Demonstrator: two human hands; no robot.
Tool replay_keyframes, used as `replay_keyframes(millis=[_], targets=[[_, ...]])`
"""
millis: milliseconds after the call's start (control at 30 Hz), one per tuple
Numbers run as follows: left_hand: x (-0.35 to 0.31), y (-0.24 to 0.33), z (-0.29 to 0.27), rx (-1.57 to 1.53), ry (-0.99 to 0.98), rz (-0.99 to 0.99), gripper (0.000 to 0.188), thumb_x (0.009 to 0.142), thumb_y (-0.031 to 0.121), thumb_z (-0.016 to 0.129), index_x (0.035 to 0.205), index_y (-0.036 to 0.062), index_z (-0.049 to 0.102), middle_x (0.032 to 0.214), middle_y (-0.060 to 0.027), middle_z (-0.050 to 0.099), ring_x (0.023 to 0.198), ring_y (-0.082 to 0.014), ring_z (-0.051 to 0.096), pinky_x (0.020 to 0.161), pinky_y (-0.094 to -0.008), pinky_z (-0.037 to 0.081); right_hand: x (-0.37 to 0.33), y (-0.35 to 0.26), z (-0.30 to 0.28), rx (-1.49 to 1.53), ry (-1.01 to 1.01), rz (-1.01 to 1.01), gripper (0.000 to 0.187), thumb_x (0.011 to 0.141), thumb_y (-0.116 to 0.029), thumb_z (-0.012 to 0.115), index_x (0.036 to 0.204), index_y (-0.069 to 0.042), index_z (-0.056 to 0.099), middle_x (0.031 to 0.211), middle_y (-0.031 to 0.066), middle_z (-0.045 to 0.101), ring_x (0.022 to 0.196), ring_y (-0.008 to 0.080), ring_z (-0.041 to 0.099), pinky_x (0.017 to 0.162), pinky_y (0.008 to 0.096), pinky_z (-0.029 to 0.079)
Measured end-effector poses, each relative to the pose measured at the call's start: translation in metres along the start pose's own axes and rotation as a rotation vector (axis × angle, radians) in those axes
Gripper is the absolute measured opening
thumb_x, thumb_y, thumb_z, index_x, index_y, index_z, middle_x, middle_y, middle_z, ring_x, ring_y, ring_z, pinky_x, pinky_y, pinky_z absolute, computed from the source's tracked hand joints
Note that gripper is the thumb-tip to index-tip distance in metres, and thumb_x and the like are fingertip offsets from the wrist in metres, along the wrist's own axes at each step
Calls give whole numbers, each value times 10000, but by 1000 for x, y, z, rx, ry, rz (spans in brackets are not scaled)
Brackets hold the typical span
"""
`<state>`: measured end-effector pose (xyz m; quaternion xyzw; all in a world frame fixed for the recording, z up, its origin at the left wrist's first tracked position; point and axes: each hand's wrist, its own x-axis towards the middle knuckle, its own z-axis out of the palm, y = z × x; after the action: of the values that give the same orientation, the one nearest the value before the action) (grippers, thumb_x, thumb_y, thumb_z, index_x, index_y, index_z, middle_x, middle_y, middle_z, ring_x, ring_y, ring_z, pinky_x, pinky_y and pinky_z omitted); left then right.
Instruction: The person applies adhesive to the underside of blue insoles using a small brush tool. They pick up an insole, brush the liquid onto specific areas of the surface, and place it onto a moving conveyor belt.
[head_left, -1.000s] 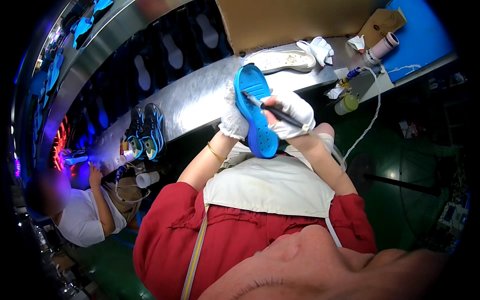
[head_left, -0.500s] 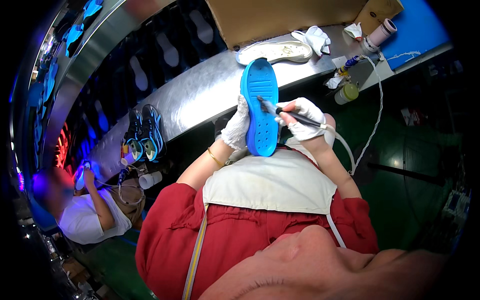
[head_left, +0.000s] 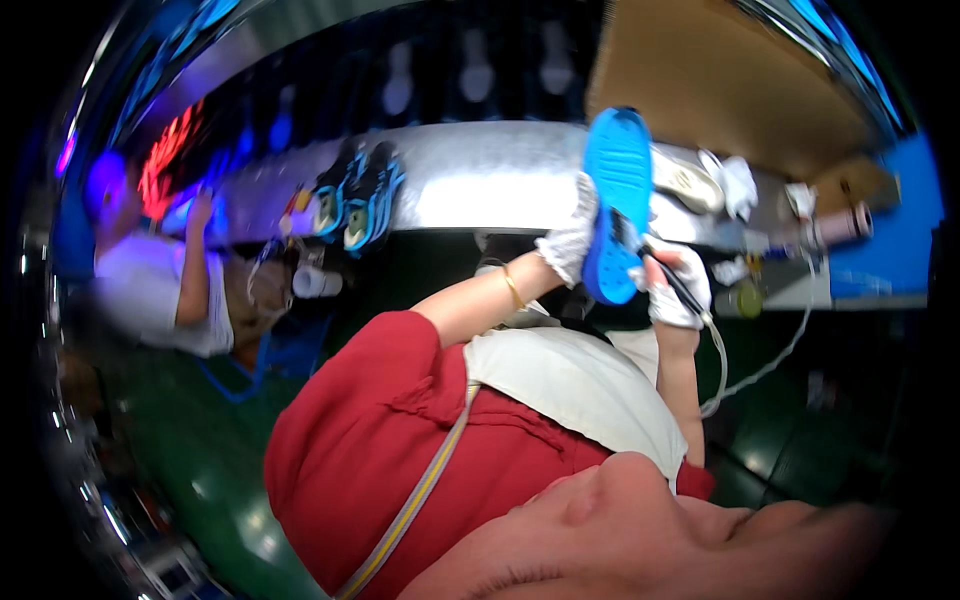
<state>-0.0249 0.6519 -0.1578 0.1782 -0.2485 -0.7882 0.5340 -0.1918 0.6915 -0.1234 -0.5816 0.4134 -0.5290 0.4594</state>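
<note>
A blue shoe sole (head_left: 617, 165) stands out lengthwise in front of me, its holed and ridged face toward me. My left hand (head_left: 568, 245), in a white glove, is closed on the sole's left edge; its fingers behind the sole are hidden. My right hand (head_left: 682, 290), gloved in white with bare fingertips, is closed round a black-handled brush (head_left: 681, 286). The bristle end is at the sole's lower half, blurred, so contact is hard to judge. From the handle's rear runs a pale tube (head_left: 722, 365).
Beyond my hands runs a metal bench (head_left: 480, 180) bearing black-and-blue sneakers (head_left: 372, 200), an off-white sole (head_left: 690, 183) and a white glove (head_left: 738, 188). A cardboard box (head_left: 720, 90) stands behind. A pink bottle (head_left: 840, 226) is at right. A co-worker (head_left: 165, 285) sits at left.
The view has turned leftward, so the bench and my hands appear farther right. On the sole, the brush has gone from around the middle to the lower half. Both hands keep their hold.
</note>
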Motion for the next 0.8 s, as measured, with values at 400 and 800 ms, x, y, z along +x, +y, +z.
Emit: replay_keyframes(millis=[400,800], targets=[[-12,-9,-21,-156,-33,139,933,865,755,451,1502,87,313,1329,-182,566,1149,-266,598,1008,-392,504,10,36,-14,54,-26,151,137,931,-17,623,1053,2,564,1060,156,680,681,188,671,615,259,523],[-23,-7,-34,-238,66,186,913,871,755,447,1485,86,352,1287,-179,584,1135,-288,601,992,-411,510,11,19,9,51,-88,192,159,932,-28,629,1075,-3,565,1083,141,659,702,188,661,636,253,507]])
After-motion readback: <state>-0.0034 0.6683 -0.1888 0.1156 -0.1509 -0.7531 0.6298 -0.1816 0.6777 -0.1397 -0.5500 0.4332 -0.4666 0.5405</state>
